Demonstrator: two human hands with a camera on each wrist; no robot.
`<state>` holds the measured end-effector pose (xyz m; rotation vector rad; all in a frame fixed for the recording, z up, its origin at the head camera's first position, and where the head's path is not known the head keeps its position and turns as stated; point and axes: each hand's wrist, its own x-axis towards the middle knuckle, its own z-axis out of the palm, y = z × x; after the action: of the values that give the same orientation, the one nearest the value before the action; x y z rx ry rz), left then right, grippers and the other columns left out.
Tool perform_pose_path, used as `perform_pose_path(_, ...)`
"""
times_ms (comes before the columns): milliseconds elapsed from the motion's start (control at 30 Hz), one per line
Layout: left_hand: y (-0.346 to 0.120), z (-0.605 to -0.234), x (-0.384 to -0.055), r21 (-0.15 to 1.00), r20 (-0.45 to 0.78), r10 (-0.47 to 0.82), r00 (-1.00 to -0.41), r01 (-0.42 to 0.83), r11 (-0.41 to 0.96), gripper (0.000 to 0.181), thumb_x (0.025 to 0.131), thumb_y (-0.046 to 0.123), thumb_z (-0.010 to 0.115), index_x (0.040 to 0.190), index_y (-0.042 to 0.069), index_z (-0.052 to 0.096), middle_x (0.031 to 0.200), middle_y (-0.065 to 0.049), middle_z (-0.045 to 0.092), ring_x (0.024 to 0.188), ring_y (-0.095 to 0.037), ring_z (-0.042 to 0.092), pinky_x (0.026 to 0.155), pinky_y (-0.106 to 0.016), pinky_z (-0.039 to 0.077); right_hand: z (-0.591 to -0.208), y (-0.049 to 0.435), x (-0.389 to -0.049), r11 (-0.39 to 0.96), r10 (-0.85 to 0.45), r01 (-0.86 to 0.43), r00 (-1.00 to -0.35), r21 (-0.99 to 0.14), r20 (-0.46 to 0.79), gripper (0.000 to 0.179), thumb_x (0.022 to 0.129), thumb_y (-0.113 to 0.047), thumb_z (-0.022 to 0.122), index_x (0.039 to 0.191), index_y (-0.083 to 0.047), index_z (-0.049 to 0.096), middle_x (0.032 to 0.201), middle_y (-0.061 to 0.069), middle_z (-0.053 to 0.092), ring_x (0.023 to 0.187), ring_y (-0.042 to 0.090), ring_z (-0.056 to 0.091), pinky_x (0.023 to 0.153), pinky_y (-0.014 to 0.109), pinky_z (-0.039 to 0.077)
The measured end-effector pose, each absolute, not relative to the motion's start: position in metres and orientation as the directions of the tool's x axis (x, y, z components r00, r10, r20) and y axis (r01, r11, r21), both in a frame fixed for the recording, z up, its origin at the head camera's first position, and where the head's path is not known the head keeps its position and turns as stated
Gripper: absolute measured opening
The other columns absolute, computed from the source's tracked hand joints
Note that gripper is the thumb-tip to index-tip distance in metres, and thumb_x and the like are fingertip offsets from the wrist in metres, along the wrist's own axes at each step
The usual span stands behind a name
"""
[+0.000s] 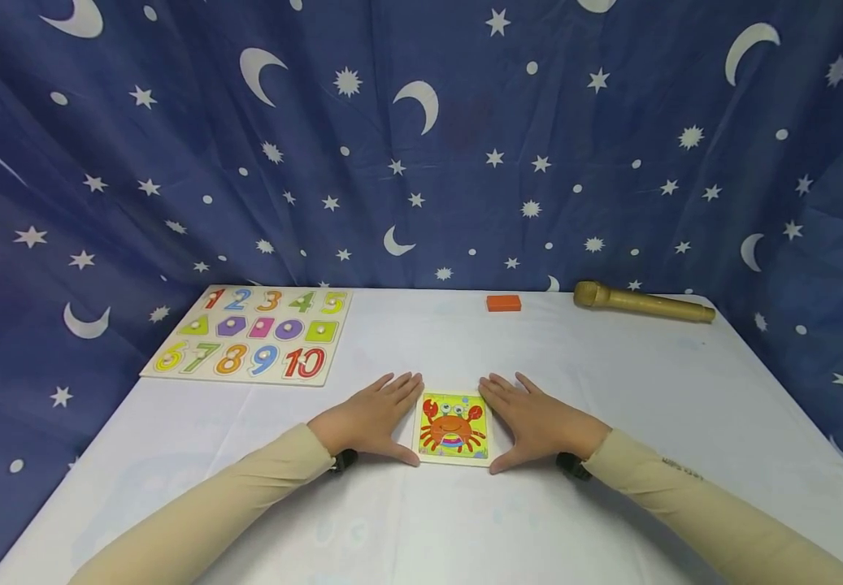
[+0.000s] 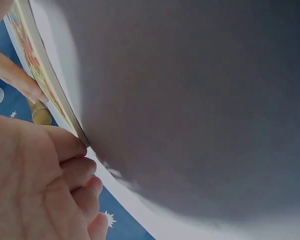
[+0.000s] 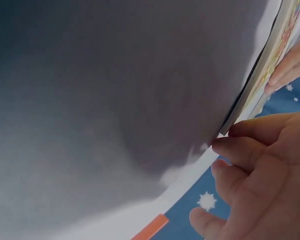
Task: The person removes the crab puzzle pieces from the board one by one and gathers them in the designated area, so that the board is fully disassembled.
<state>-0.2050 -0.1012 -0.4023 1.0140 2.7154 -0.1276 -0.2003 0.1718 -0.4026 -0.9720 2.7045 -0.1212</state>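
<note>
A small square crab picture puzzle (image 1: 454, 429), with a red crab on yellow-green and a pale border, lies flat on the table between the two hands. My left hand (image 1: 373, 418) rests at its left side, fingers extended forward and thumb near the lower left corner. On the opposite side lies my right hand (image 1: 538, 421), fingers likewise extended and thumb by the lower right corner. In the left wrist view, fingertips of the left hand (image 2: 45, 185) touch the puzzle's edge (image 2: 55, 85). Fingertips of the right hand (image 3: 265, 175) meet the puzzle's corner (image 3: 255, 85) in the right wrist view.
A number and shape peg board (image 1: 245, 335) lies at the back left of the white table (image 1: 406, 528). Toward the back sit an orange-red block (image 1: 503, 303) and, farther right, a gold toy microphone (image 1: 640, 303). A blue star-and-moon curtain (image 1: 458, 162) hangs behind.
</note>
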Motion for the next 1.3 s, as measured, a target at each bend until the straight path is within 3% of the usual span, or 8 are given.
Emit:
perform_pose_path(433,-0.080,-0.406,-0.227,-0.001,-0.261,0.625,-0.736,0.648,0.762,0.110,0.073,0.077,0.053,0.151,0.009,0.016,0.159,-0.006,0.014,0.148,-0.021,0.012,0.122,-0.039,0.009,-0.405,0.188,-0.221,0.805,-0.592,-0.552,-0.771,-0.218,-0.235,0.118,0.062,-0.068,0.072,0.147,-0.001,0.026,0.155,0.015,0.025,0.145,0.033,0.017,0.116,0.060,0.011)
perform_pose_path(1100,-0.083,-0.404,-0.234,0.016,-0.294,0.626,-0.722,0.652,0.758,0.105,0.078,0.073,0.051,0.151,0.007,0.016,0.159,-0.007,0.014,0.148,-0.021,0.012,0.122,-0.036,0.010,-0.403,0.184,-0.232,0.813,-0.576,-0.509,-0.776,-0.282,-0.259,0.117,0.062,-0.062,0.077,0.148,-0.002,0.025,0.156,0.016,0.023,0.145,0.034,0.016,0.116,0.060,0.013)
perform_pose_path(1300,-0.081,-0.403,-0.235,0.029,-0.290,0.625,-0.725,0.646,0.763,0.103,0.079,0.072,0.052,0.151,0.007,0.017,0.159,-0.008,0.015,0.147,-0.022,0.014,0.121,-0.037,0.011,-0.402,0.194,-0.242,0.774,-0.596,-0.493,-0.778,-0.397,-0.196,0.112,0.065,-0.055,0.079,0.147,0.001,0.025,0.154,0.019,0.025,0.144,0.036,0.020,0.116,0.054,0.019)
